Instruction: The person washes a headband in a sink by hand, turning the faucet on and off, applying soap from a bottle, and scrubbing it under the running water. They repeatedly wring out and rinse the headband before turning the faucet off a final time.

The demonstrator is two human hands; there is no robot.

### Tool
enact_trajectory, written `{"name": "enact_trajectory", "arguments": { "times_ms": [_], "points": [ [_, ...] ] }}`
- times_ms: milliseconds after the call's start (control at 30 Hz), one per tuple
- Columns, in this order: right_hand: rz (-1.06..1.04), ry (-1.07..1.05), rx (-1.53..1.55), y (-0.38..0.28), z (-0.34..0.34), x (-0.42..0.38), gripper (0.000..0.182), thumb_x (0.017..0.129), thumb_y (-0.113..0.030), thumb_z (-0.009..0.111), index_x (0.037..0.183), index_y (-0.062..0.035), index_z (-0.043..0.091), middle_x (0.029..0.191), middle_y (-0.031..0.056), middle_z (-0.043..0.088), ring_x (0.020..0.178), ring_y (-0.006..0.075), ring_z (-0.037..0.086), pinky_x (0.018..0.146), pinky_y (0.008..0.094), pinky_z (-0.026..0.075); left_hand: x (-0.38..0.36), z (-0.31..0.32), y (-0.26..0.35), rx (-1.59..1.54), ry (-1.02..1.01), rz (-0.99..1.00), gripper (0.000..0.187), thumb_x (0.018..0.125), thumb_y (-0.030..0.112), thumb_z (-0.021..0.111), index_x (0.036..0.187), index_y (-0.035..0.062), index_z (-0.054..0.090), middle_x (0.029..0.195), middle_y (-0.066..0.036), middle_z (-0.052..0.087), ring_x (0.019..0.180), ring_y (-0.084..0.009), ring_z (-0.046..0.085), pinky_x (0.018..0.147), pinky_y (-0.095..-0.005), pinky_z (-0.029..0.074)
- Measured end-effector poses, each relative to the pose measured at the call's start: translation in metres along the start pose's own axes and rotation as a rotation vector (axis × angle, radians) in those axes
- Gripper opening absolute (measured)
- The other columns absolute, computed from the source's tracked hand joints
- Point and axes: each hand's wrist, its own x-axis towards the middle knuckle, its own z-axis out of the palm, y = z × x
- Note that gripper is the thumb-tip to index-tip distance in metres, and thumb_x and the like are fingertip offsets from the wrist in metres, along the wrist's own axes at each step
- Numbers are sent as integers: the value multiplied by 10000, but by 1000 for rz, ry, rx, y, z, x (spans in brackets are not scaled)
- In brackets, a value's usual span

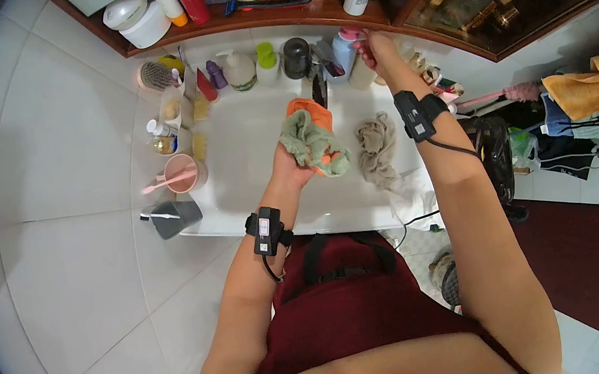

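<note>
A crumpled sage-green cloth [306,138] and an orange cloth [310,111] lie bunched together in my left hand [289,167], held over the sink [236,173]. Most of the fingers are hidden beneath the cloths. At the back right of the sink, my right hand [378,52] has its fingers curled at the pink top of a blue bottle [344,50]. Whether it presses or grips the top is hard to make out. Below the black faucet [319,86], between my hands, a wet beige cloth [377,147] lies in the basin.
Several bottles, including a green-capped one [267,63], line the sink's back ledge. A pink cup [184,172] and a grey cup [175,218] stand at the left edge. A wooden shelf [275,16] with toiletries overhangs the back. White fabric [414,197] hangs at the front right corner.
</note>
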Motion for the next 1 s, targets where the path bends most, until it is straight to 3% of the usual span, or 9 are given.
{"name": "enact_trajectory", "arguments": {
  "times_ms": [133, 233, 333, 467, 567, 667, 767, 867, 1000],
  "points": [
    [-3, -113, 85, 28, -8, -33, 428, 929, -381, 391, 767, -43, 596, 610, 18, 544, 473, 94, 470, 413, 232, 363, -11, 2, 1, 16, 23, -11, 366, 882, 326, 493, 1156, 87, 532, 1178, -117, 544, 1079, -295, 528, 925, -475, 427],
    [-262, -162, -53, 80, 39, -121, 384, 940, -310, 386, 915, -1, 613, 787, 102, 616, 727, 195, 594, 676, 324, 477, -17, 7, 0, -1, 1, -27, 360, 894, 327, 471, 1160, 91, 526, 1168, -111, 549, 1072, -275, 536, 913, -462, 440],
    [-1119, -108, -673, 126, 77, -167, 390, 934, -311, 401, 1087, 10, 561, 1076, 206, 580, 1042, 349, 533, 928, 361, 393, -15, -6, -8, 33, -19, -35, 344, 905, 321, 457, 1156, 95, 522, 1152, -99, 558, 1053, -251, 548, 900, -444, 449],
    [-14, -273, -242, 84, 70, -178, 448, 899, -341, 461, 1172, 9, 521, 1185, 220, 528, 1152, 345, 470, 965, 390, 352, -29, -1, -15, 135, 66, -29, 346, 923, 328, 426, 1175, 108, 513, 1163, -74, 556, 1079, -240, 535, 897, -414, 456],
    [-1063, 220, -773, 165, 92, -177, 539, 922, -447, 362, 1170, 2, 528, 1151, 215, 555, 1112, 297, 513, 946, 353, 366, -31, -6, -4, 173, 29, -4, 355, 934, 342, 404, 1188, 117, 509, 1163, -60, 557, 1084, -234, 530, 902, -409, 451],
    [-1139, 249, -1096, 166, 98, -226, 569, 926, -435, 377, 1251, 26, 452, 1236, 196, 512, 1150, 263, 483, 977, 335, 341, -27, -31, 2, 215, -19, 66, 358, 933, 353, 403, 1181, 121, 515, 1153, -52, 563, 1066, -232, 539, 895, -404, 455],
    [-360, -264, -296, 139, 83, -175, 487, 932, -333, 400, 1282, 6, 410, 1298, 197, 446, 1209, 328, 415, 980, 361, 335, -41, -15, -2, 204, -27, -2, 351, 926, 346, 408, 1164, 118, 528, 1138, -51, 574, 1040, -230, 553, 891, -400, 459],
    [-158, -427, 200, 138, 82, -176, 522, 929, -284, 412, 1344, 16, 308, 1390, 221, 307, 1294, 355, 288, 1031, 370, 276, -54, 7, 4, 156, -7, 38, 337, 916, 339, 415, 1139, 120, 543, 1116, -55, 587, 1012, -225, 568, 886, -396, 464],
    [-849, 6, -491, 187, 111, -233, 540, 952, -302, 377, 1366, 22, 257, 1426, 206, 225, 1314, 307, 251, 1064, 344, 226, -46, 8, 23, 169, 90, 245, 334, 908, 353, 414, 1113, 127, 552, 1099, -59, 594, 997, -220, 577, 862, -385, 481]
  ]
}}
